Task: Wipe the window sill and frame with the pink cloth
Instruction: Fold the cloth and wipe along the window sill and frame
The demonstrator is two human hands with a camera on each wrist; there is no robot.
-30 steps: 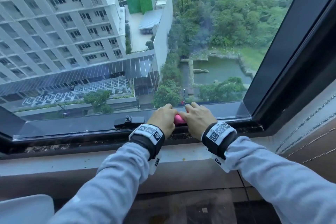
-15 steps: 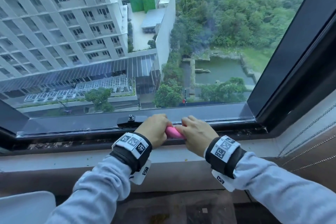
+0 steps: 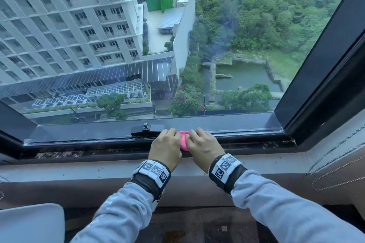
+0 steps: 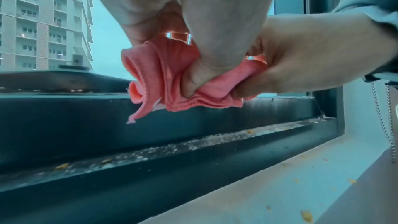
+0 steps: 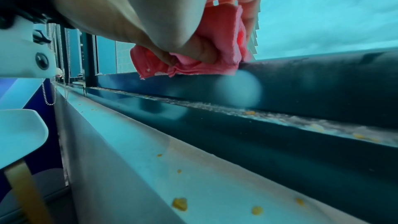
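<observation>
Pink cloth (image 3: 184,140), bunched and gripped by left hand (image 3: 165,147) and right hand (image 3: 205,149), has returned up onto the frame rail (image 3: 237,124); gritty track at 6 o'clock remains unwiped.

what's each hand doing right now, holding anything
Left hand: fingers curled round the pink cloth, gripping it.
Right hand: also gripping the pink cloth, from the other side.

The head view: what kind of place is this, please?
Probably a room high up in an apartment or hotel tower. A dark window frame looks far down on a white high-rise and a pond; both hands hold a pink cloth at the dusty sill.
</observation>
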